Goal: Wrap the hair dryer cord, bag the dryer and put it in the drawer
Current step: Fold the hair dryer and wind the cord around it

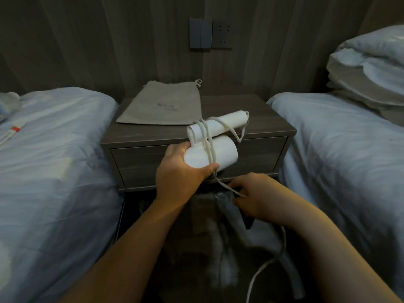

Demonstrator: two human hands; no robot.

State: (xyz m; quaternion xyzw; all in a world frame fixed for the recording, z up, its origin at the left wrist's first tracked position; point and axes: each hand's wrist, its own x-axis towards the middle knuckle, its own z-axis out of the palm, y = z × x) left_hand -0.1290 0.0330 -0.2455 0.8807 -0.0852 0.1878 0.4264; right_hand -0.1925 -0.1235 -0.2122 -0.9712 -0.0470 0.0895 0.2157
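My left hand [181,169] grips the barrel of a white hair dryer [220,155], folded so its handle lies alongside, in front of the nightstand. The white cord [208,141] loops round the handle and barrel several times. From under my left thumb the cord runs down to my right hand [251,197], which pinches it lower down; the rest trails to the floor. A grey drawstring bag [164,103] lies flat on the nightstand top [251,114]. The drawer [262,154] below is shut.
A bed with pale sheets [54,160] stands to the left and another [338,149] to the right, with stacked pillows [371,68] on it. A switch and socket panel [209,33] is on the wall behind. The gap between the beds is narrow.
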